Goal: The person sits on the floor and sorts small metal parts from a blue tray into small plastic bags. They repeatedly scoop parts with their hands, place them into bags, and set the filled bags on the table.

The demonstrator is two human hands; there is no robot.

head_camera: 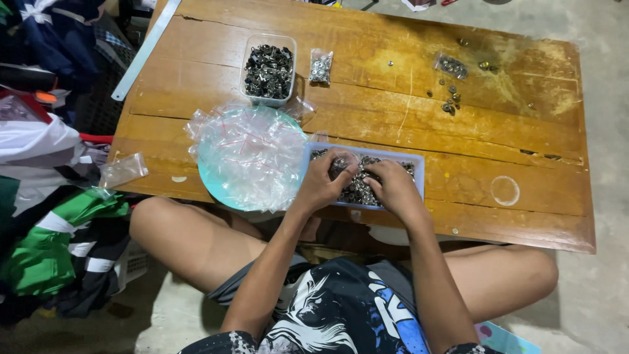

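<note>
Small metal fittings (359,189) sat heaped in the shallow white tray (419,172) at the table's 6 o'clock edge, looking hard, slippery and light singly, so you'd want fingertip pinches, and your left hand (322,182) and right hand (392,185) were curled into them, exact grip hidden.

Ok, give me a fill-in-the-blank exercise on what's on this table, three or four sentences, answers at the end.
1. Both hands, left hand and right hand, reach into a tray full of small ____ parts.
2. The pile of clear bags lies on a round ____ plate.
3. The tub of dark parts stands ____ the plate, farther from the person.
4. The table is made of ____.

Answers: metal; blue; behind; wood
</note>
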